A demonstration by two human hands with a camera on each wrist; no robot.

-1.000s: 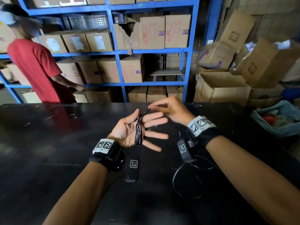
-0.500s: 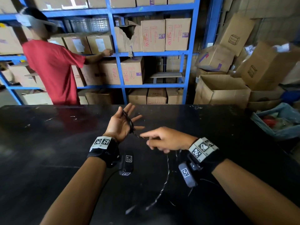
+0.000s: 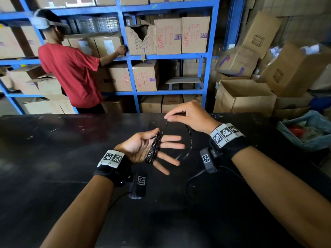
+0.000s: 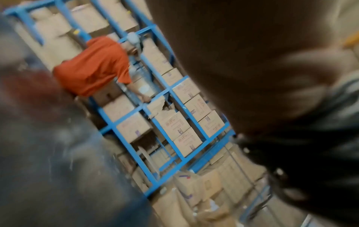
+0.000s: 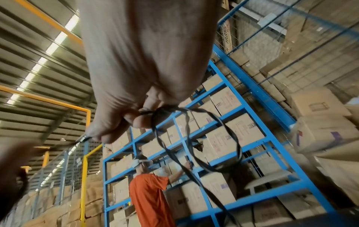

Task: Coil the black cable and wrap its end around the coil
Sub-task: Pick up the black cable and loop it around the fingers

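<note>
The black cable [image 3: 153,149] is wound in several turns round the straight, spread fingers of my left hand [image 3: 141,147], which lies palm up above the black table [image 3: 53,158]. My right hand [image 3: 188,116] is higher and farther back. Its thumb and fingers pinch the cable; one strand runs tight down to the coil. A loose tail [image 3: 189,144] curves down to the right of the coil. In the right wrist view the fingertips [image 5: 141,121] pinch the cable [image 5: 215,121], which hangs in a loop. The left wrist view is blurred and shows no cable.
A person in a red shirt [image 3: 71,74] stands behind the table at blue shelving [image 3: 208,56] full of cardboard boxes. Open cartons [image 3: 243,97] are piled at the back right. A blue bag [image 3: 308,131] sits at the table's right end.
My right hand has risen from low in front of the left hand to above and beyond it, carrying the cable over the fingers. The left hand's fingers now point right. The person in red moved right.
</note>
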